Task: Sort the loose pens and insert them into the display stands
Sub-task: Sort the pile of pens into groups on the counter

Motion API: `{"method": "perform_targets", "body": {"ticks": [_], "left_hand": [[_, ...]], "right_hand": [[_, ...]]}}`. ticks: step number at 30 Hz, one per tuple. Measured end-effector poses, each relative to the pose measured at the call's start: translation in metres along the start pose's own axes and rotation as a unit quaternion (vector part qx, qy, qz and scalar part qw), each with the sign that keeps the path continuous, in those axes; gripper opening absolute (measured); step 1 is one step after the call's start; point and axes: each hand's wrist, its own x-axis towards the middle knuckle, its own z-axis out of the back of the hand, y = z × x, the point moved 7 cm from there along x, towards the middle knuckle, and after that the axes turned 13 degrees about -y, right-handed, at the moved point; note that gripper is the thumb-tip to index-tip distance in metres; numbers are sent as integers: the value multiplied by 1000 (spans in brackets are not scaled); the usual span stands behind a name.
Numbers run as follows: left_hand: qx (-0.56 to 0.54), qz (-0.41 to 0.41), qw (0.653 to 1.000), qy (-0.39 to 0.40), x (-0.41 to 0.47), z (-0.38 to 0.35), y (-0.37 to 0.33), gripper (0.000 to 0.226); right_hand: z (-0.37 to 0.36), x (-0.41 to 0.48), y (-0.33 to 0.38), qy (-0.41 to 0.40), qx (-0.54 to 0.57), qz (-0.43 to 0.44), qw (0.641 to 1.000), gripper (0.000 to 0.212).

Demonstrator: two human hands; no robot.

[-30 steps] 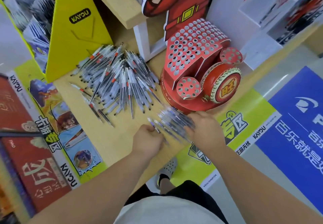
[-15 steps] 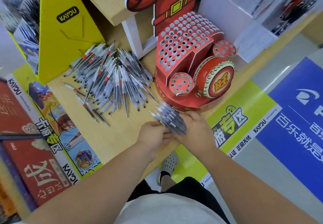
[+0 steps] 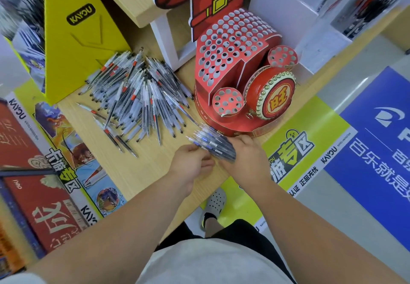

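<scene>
The clear blue-banded plastic pens (image 3: 213, 146) are now bunched tighter, gripped by left hand (image 3: 188, 164) and right hand (image 3: 246, 157); the red holed cardboard stand (image 3: 233, 46) is set just beyond.

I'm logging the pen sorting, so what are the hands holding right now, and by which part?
A bundle of blue pens. The right hand grips its near end; the left hand pinches its left side, around mid-length.
</scene>
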Motion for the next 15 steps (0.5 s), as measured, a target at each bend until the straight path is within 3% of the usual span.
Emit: {"method": "perform_targets", "body": {"ticks": [5,8,15], "left_hand": [[10,-3,1000,-25,7,6,3,9],[3,-5,998,-57,15,14,5,41],[-12,1,998,-66,17,15,8,66]], "right_hand": [[3,-3,-2,-1,18,-1,1000,64],[6,-6,-7,-2,28,-11,1000,69],[9,-16,-24,23,70,-51,996,67]]}}
